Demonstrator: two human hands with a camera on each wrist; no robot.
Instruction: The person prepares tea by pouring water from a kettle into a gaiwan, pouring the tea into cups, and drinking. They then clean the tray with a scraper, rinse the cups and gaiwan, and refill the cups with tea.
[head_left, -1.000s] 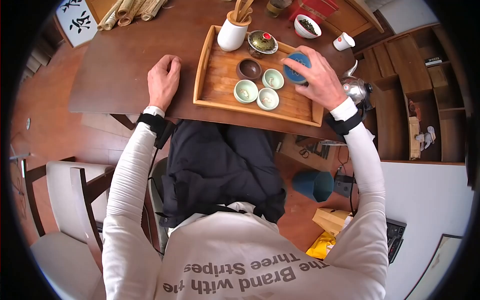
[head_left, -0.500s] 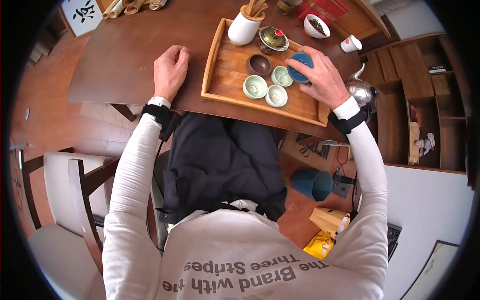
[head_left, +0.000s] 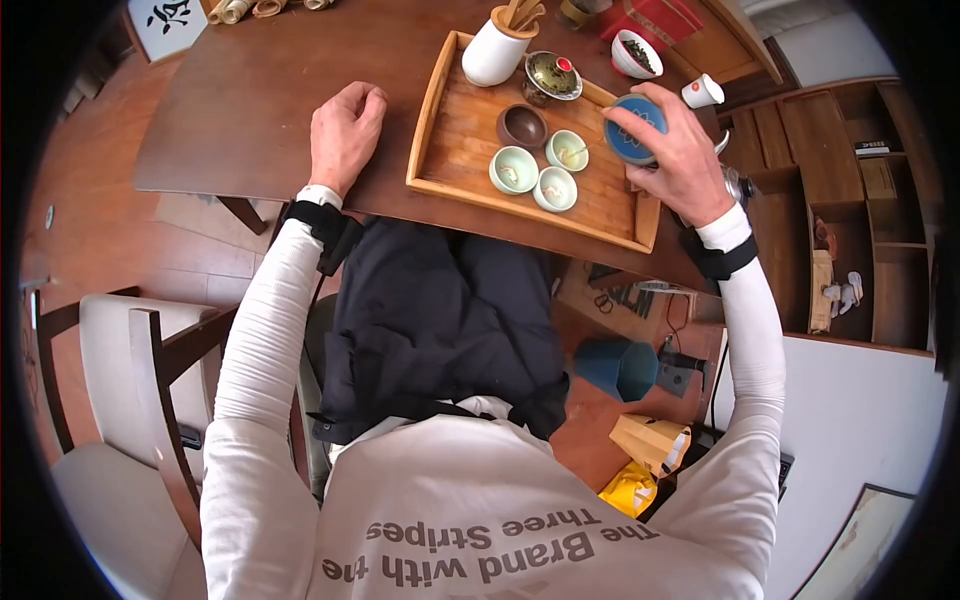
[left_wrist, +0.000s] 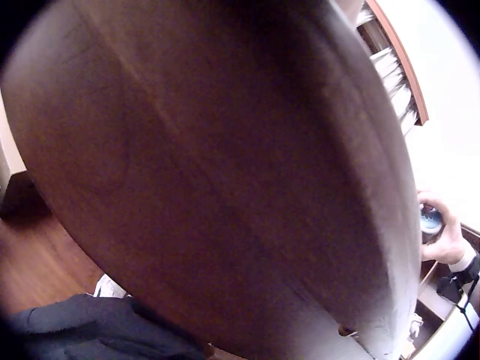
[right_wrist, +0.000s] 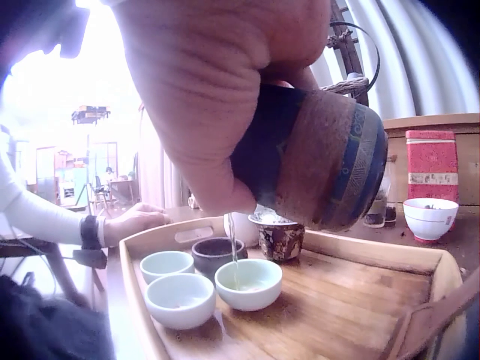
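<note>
My right hand (head_left: 685, 165) grips a small blue and brown teapot (right_wrist: 319, 157), tilted over the tray. A flower pattern marks its round blue face in the head view. Thin liquid falls from it into a pale green cup (right_wrist: 249, 285), the one nearest the pot. Two more pale green cups, one at front left (head_left: 513, 170) and one at front middle (head_left: 555, 189), stand close by, with a dark brown cup (head_left: 522, 126) behind them. My left hand (head_left: 345, 135) rests on the table left of the tray, fingers loosely curled, holding nothing.
The wooden tray (head_left: 415, 150) also bears a white tool holder (head_left: 494, 55) and a lidded patterned bowl (head_left: 553, 76). Beyond its far right side are a bowl of tea leaves (head_left: 635, 62) and a paper cup (head_left: 703, 91). A metal kettle (head_left: 738, 183) is partly hidden behind my right hand.
My right hand has carried the teapot to the right, away from the cups. A stream now shows at the rear green cup. The left hand stays on the table.
</note>
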